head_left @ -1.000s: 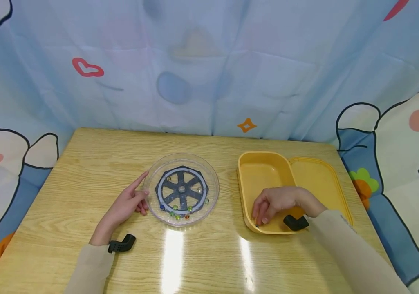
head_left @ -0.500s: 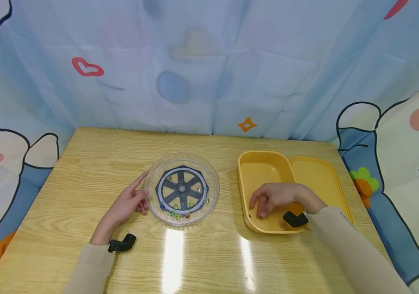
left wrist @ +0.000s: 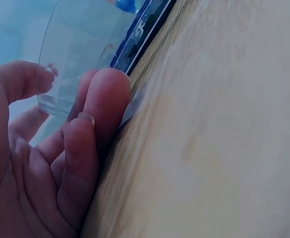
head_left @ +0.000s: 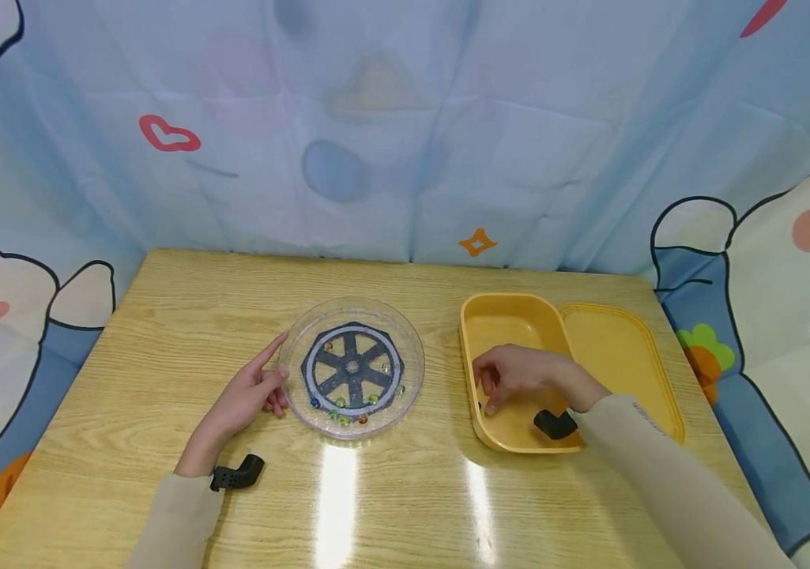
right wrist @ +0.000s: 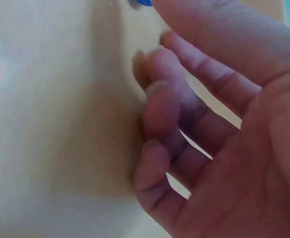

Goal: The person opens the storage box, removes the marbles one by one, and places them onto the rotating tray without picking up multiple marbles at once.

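A round clear dish [head_left: 410,395] with a dark spoked wheel shape [head_left: 334,359] holds several glass marbles: green, amber, red and a blue one [head_left: 315,402]. At its left edge, my left hand [head_left: 244,393] touches the wall with index finger and thumb. The left wrist view shows the other fingers [left wrist: 80,153] bent against the tabletop beside the dish. My right hand [head_left: 518,375] reaches into a yellow box [head_left: 514,316], fingers loosely bent. Near the thumb tip, against the box's left wall, lies a dark blue marble [head_left: 480,405], its blue edge [right wrist: 144,2] visible in the right wrist view.
A flat yellow lid [head_left: 625,356] lies on the wooden table [head_left: 198,300], to the right of the box and partly behind it. A cartoon-printed blue curtain [head_left: 390,158] hangs behind the table's far edge.
My right hand has shifted left and farther back inside the yellow box. The dark blue marble beside it has moved slightly along the left wall. The left hand stays at the dish.
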### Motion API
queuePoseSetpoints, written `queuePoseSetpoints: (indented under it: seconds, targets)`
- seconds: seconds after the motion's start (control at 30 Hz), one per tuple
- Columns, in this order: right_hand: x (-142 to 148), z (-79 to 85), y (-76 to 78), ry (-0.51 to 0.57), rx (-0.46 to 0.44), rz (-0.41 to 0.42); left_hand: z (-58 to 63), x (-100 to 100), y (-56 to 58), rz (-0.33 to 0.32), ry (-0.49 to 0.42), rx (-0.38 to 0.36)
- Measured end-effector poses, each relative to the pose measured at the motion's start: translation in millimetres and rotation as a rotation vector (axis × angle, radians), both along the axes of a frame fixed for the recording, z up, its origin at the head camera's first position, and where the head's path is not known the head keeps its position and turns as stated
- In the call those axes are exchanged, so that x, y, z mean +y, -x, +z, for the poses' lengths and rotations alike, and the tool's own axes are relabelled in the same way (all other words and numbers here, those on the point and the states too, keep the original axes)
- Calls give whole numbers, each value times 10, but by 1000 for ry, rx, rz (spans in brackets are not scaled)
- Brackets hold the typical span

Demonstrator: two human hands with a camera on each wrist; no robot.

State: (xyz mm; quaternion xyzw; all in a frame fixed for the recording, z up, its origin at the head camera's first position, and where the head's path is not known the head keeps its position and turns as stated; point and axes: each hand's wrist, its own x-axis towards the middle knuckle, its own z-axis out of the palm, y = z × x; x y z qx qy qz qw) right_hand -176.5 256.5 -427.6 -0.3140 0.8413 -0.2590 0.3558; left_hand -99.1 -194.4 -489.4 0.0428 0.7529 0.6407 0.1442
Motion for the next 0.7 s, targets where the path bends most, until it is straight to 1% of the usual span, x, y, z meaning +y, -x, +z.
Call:
queuePoseSetpoints:
  seconds: [0.13,0.23,0.33,0.47,0.6,0.7]
  targets:
    - [-43,-44,13,-24,69,5,2,6,0,2,2,-2]
    - [-39,-82,29,-24,89,-12,0,8,3,-2,-1,3]
    - [-16,-120,54,-11,81,-35,-5,6,8,-10,-5,10]
    - [19,-149,78,21,70,-35,-12,4,11,-10,-4,12]
    - [38,-133,77,69,44,-40,-27,-2,6,-5,-1,10]
    - [50,-104,65,103,11,-71,-35,-9,6,-9,0,14]
